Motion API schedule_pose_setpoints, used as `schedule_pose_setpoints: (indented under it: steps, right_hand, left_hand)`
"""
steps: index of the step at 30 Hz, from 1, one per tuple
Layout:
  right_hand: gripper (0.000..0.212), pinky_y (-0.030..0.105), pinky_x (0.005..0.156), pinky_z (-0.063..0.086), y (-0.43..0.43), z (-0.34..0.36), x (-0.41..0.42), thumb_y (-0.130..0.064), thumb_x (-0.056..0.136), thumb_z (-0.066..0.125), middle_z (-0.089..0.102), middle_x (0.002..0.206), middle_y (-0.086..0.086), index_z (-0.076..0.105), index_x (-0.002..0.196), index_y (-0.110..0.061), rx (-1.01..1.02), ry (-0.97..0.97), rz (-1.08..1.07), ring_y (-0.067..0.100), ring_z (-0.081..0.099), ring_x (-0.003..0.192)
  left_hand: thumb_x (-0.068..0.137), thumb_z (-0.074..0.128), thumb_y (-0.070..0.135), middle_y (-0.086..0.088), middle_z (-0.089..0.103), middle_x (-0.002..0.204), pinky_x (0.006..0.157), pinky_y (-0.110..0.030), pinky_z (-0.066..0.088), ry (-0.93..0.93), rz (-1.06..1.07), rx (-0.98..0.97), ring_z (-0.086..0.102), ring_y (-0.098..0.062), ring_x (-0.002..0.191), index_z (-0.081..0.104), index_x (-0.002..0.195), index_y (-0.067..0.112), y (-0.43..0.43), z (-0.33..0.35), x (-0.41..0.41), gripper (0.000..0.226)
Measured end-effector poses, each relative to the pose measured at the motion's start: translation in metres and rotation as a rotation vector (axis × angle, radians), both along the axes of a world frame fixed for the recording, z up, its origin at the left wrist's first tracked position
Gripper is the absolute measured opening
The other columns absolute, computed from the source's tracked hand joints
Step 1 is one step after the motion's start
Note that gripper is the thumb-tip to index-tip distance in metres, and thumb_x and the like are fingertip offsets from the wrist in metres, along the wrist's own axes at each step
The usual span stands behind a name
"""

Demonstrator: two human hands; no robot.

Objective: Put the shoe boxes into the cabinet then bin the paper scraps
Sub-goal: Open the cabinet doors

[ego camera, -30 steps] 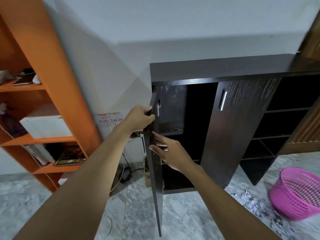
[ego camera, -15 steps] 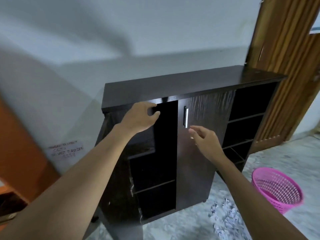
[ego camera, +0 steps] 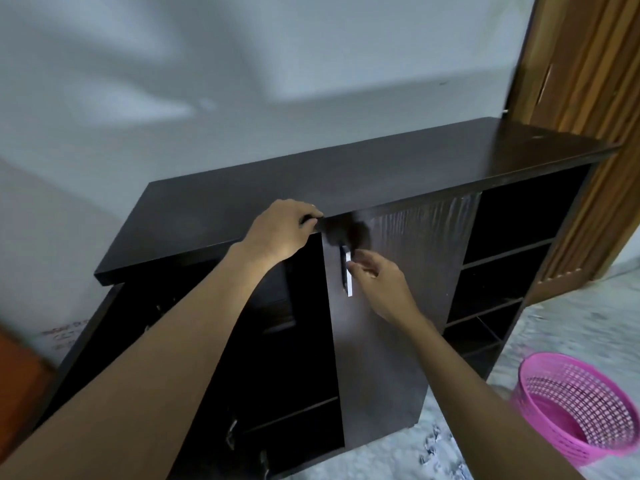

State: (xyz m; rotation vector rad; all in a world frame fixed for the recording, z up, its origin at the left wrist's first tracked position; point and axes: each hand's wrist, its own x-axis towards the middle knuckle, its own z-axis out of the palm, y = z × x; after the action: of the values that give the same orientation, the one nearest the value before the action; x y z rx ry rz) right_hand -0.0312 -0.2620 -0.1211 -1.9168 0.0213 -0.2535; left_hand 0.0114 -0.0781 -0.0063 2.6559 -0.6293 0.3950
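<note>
Both bare arms extend forward and upward from the lower edge of the view. The left hand (ego camera: 282,230) lies palm down, with its fingers curled over the front edge of the cabinet top (ego camera: 346,181), gripping it. The right hand (ego camera: 379,284) sits lower and further right, fingers loosely bent, fingertips (ego camera: 356,266) at the door handle (ego camera: 349,285); whether they pinch it cannot be told.

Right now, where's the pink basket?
In the head view the pink basket sits on the floor at lower right, to the right of the dark cabinet, with paper scraps lying between them.
</note>
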Motion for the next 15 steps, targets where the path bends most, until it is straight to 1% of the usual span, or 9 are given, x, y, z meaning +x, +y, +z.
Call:
schedule_pose_setpoints:
  steps: [1, 3, 5, 6, 8, 10, 12, 14, 15]
  right_hand:
    - [0.035, 0.007, 0.075, 0.045, 0.004, -0.001, 0.007, -0.036, 0.093, 0.066, 0.07, 0.102, -0.01, 0.065, 0.124, -0.022, -0.011, -0.017, -0.004, 0.002, 0.066, 0.096]
    - [0.03, 0.01, 0.074, 0.046, 0.011, -0.003, 0.016, -0.036, 0.093, 0.066, 0.07, 0.095, -0.011, 0.067, 0.119, -0.022, -0.018, -0.073, -0.038, -0.001, 0.066, 0.089]
    - [0.012, 0.015, 0.069, 0.048, 0.017, -0.005, 0.022, -0.03, 0.095, 0.064, 0.07, 0.082, -0.013, 0.069, 0.103, -0.023, 0.032, -0.114, -0.091, -0.004, 0.065, 0.076]
    - [0.005, 0.018, 0.066, 0.05, 0.019, -0.007, 0.023, -0.028, 0.096, 0.063, 0.07, 0.077, -0.012, 0.067, 0.094, -0.026, 0.068, -0.128, -0.099, -0.003, 0.065, 0.071]
    - [0.011, 0.021, 0.067, 0.054, 0.022, -0.009, 0.023, -0.027, 0.097, 0.062, 0.071, 0.076, -0.009, 0.064, 0.086, -0.029, 0.114, -0.148, -0.099, 0.002, 0.068, 0.072]
    - [0.013, 0.019, 0.068, 0.053, 0.021, -0.01, 0.021, -0.026, 0.097, 0.063, 0.072, 0.077, -0.007, 0.064, 0.084, -0.03, 0.138, -0.157, -0.088, 0.007, 0.07, 0.076]
    - [0.013, 0.019, 0.065, 0.053, 0.02, -0.011, 0.017, -0.025, 0.097, 0.063, 0.071, 0.079, -0.003, 0.063, 0.085, -0.028, 0.154, -0.162, -0.075, 0.015, 0.07, 0.076]
    - [0.01, 0.026, 0.066, 0.054, 0.018, -0.013, 0.009, -0.025, 0.098, 0.062, 0.071, 0.083, 0.002, 0.064, 0.088, -0.025, 0.19, -0.147, -0.064, 0.022, 0.069, 0.077]
    - [0.008, 0.029, 0.068, 0.055, 0.015, -0.014, 0.004, -0.025, 0.098, 0.062, 0.072, 0.084, 0.004, 0.064, 0.09, -0.023, 0.207, -0.143, -0.063, 0.022, 0.069, 0.077]
  left_hand:
    - [0.097, 0.057, 0.021, -0.001, 0.064, 0.129, 0.105, -0.029, 0.042, 0.001, -0.003, -0.014, 0.057, -0.017, 0.122, 0.069, 0.12, 0.018, -0.001, 0.001, 0.003, 0.027]
    - [0.094, 0.061, 0.019, -0.003, 0.065, 0.128, 0.108, -0.027, 0.039, 0.024, -0.002, -0.045, 0.058, -0.016, 0.121, 0.07, 0.118, 0.016, -0.002, 0.003, 0.008, 0.026]
    - [0.093, 0.064, 0.019, -0.004, 0.064, 0.128, 0.11, -0.03, 0.039, 0.043, 0.002, -0.073, 0.058, -0.015, 0.121, 0.071, 0.116, 0.015, -0.003, 0.003, 0.011, 0.025]
    - [0.093, 0.064, 0.018, -0.004, 0.065, 0.128, 0.11, -0.031, 0.04, 0.043, 0.004, -0.082, 0.059, -0.015, 0.121, 0.072, 0.116, 0.015, -0.003, 0.002, 0.012, 0.024]
    - [0.092, 0.065, 0.018, -0.004, 0.065, 0.127, 0.11, -0.033, 0.04, 0.039, 0.007, -0.099, 0.059, -0.015, 0.12, 0.072, 0.114, 0.016, -0.003, 0.001, 0.014, 0.024]
    - [0.092, 0.065, 0.018, -0.004, 0.066, 0.127, 0.11, -0.032, 0.04, 0.042, 0.011, -0.108, 0.059, -0.014, 0.12, 0.073, 0.114, 0.016, -0.003, 0.001, 0.015, 0.023]
    - [0.092, 0.065, 0.018, -0.004, 0.066, 0.126, 0.109, -0.03, 0.04, 0.038, 0.014, -0.107, 0.059, -0.014, 0.12, 0.073, 0.113, 0.016, -0.004, 0.0, 0.015, 0.023]
    - [0.092, 0.065, 0.017, -0.004, 0.067, 0.124, 0.109, -0.029, 0.04, 0.046, 0.022, -0.129, 0.059, -0.015, 0.12, 0.074, 0.112, 0.016, -0.005, -0.001, 0.015, 0.022]
    - [0.092, 0.065, 0.017, -0.004, 0.068, 0.123, 0.108, -0.029, 0.04, 0.057, 0.025, -0.144, 0.059, -0.015, 0.12, 0.074, 0.111, 0.016, -0.005, -0.001, 0.016, 0.021]
